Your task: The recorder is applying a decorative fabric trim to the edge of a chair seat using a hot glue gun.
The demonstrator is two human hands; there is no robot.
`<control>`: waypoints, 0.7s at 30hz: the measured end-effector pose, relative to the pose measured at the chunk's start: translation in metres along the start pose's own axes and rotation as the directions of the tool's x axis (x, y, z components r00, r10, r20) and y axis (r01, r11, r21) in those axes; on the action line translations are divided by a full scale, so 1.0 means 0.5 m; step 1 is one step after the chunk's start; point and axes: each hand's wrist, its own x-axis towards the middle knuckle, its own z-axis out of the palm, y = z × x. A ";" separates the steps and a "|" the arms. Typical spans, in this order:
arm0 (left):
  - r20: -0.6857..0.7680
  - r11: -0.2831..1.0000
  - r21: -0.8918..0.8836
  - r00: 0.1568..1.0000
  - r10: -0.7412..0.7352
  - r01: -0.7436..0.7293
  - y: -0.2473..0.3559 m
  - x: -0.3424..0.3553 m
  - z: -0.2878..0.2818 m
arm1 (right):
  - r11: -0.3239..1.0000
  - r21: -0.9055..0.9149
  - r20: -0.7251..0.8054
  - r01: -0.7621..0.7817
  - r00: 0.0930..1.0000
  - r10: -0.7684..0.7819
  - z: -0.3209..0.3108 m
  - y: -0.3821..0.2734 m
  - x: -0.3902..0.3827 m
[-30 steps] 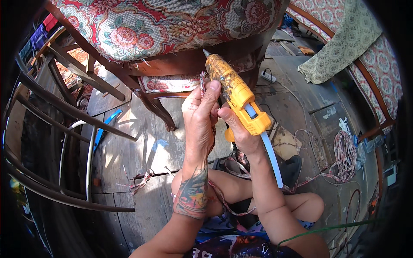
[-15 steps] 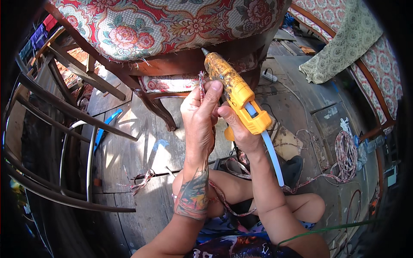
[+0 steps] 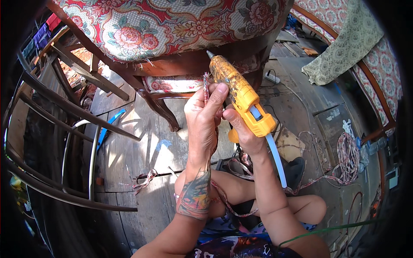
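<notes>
My left hand [image 3: 202, 109] pinches a braided red-and-white cord [image 3: 206, 88] between thumb and fingers, its frayed end pointing up. In my right hand [image 3: 246, 135] is a yellow hot glue gun [image 3: 236, 81], stained brown along its barrel, with a pale glue stick [image 3: 275, 159] sticking out of its back. The metal nozzle points up and away, near the lower back rail of a wooden chair [image 3: 180, 64]. Floral fabric [image 3: 172, 28] with a ragged lower edge covers that chair. Both hands are close together just in front of it; the gun's trigger is mostly hidden.
A big coil of the same cord [image 3: 347, 157] lies at right, running toward my legs. Cord scraps [image 3: 145, 180] and a blue-handled tool [image 3: 105, 133] are on the plank floor. Curved wooden furniture frames [image 3: 73, 116] stand at left. A patterned cloth [image 3: 344, 47] drapes over a floral sofa at right.
The view has shifted slightly. Both hands, with the cord and glue gun, appear a little farther right and lower; the holds are the same.
</notes>
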 end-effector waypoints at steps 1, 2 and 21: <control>0.000 1.000 0.001 1.000 0.000 0.000 -0.001 0.000 0.000 | 1.000 0.004 0.008 -0.013 1.000 0.013 -0.001 -0.001 0.000; 0.001 1.000 -0.004 1.000 -0.002 0.002 -0.001 0.001 -0.001 | 1.000 0.008 0.017 -0.025 1.000 0.025 -0.002 -0.001 0.000; -0.011 1.000 0.000 1.000 0.005 -0.005 0.000 0.001 -0.001 | 0.997 -0.079 -0.029 0.000 1.000 -0.002 -0.002 0.016 -0.001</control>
